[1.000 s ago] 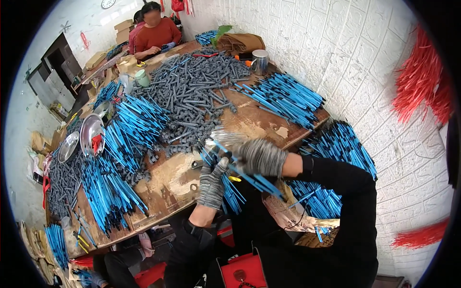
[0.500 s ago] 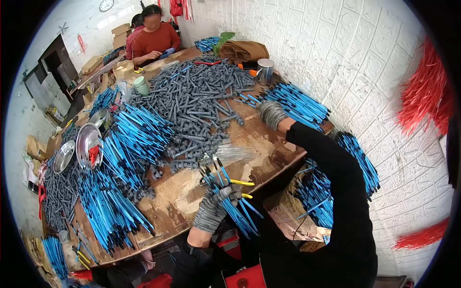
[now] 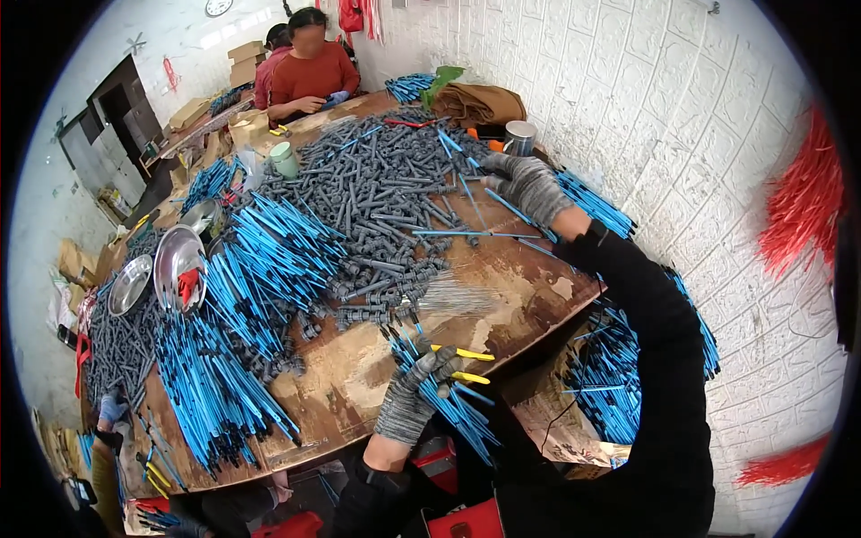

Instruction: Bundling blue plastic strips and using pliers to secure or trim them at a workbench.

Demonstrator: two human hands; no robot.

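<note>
My left hand (image 3: 414, 396), in a grey knit glove, grips a bundle of blue rods (image 3: 446, 394) together with yellow-handled pliers (image 3: 466, 366) at the near edge of the wooden table (image 3: 359, 377). My right hand (image 3: 525, 184), also gloved, stretches far across to the right side of the table. Its fingers rest on loose blue rods (image 3: 484, 204) next to the big heap of grey plastic parts (image 3: 386, 202); whether it has hold of one I cannot tell.
A wide pile of blue rods (image 3: 242, 305) covers the table's left. Thin wires (image 3: 453, 296) lie mid-table. Metal bowls (image 3: 175, 264), a green cup (image 3: 285, 161) and a tin (image 3: 520, 136) stand about. Two people (image 3: 309, 67) sit at the far end. More blue rods (image 3: 619, 359) lie by the white wall.
My right hand left the bundle near my left hand and reached away to the far right of the table. The left hand stayed at the near edge with the bundle.
</note>
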